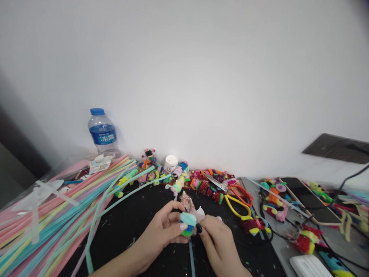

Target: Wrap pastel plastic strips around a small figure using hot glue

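My left hand is closed around a small fuzzy pipe-cleaner piece with mint, blue and green bands. Close beside it, my right hand has its thumb and fingers pinched at the piece's right side, on a pale pink fuzzy part. How that part joins the bands is hidden by my fingers. Below the hands a thin grey-blue strip runs toward me over the black work surface. A tan, frayed-looking bit lies just beyond my fingertips.
Long pastel pipe cleaners cover the left side, near a water bottle. Several small pipe-cleaner figures line the wall. Scissors with orange and yellow handles lie right of centre. Farther right are a phone, a white device and cables.
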